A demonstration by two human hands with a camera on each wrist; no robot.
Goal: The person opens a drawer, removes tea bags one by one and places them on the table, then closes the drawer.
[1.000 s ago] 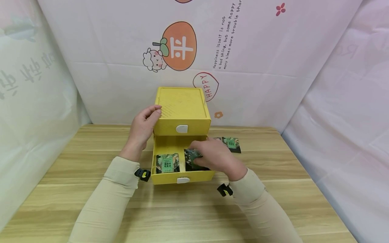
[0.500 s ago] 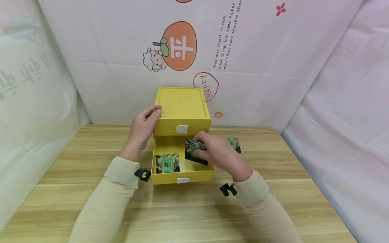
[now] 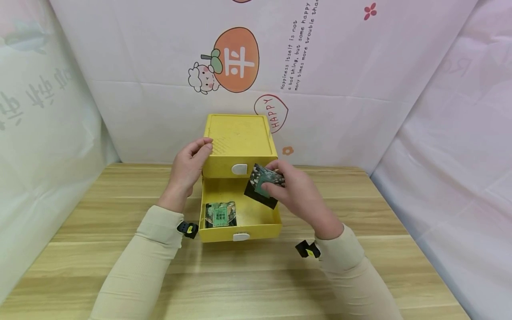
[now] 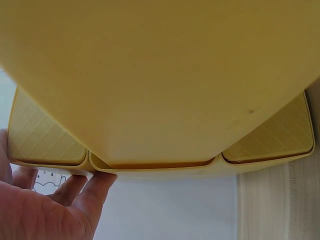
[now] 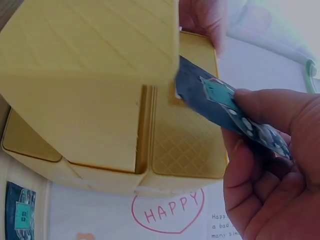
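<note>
A yellow two-tier drawer box point(image 3: 240, 135) stands by the back wall, with its lower drawer point(image 3: 222, 234) pulled out. My left hand point(image 3: 187, 166) rests against the box's upper left edge; in the left wrist view its fingertips point(image 4: 102, 187) touch the box's rim. Thumb and fingers of my right hand point(image 3: 302, 191) pinch a dark tea sachet point(image 3: 262, 198) with a green label, held tilted above the drawer's right part. A similar sachet point(image 3: 221, 214) lies at the drawer's front left.
In the right wrist view another sachet point(image 5: 20, 215) lies on the table beside the box; in the head view my right hand hides that spot. The upper drawer point(image 3: 218, 167), with its white pull tab, is closed. Printed cloth point(image 3: 340, 129) hangs behind.
My right hand has lifted the right-hand sachet out of the drawer and moved it up and to the right, tilting it. The left hand has stayed in place.
</note>
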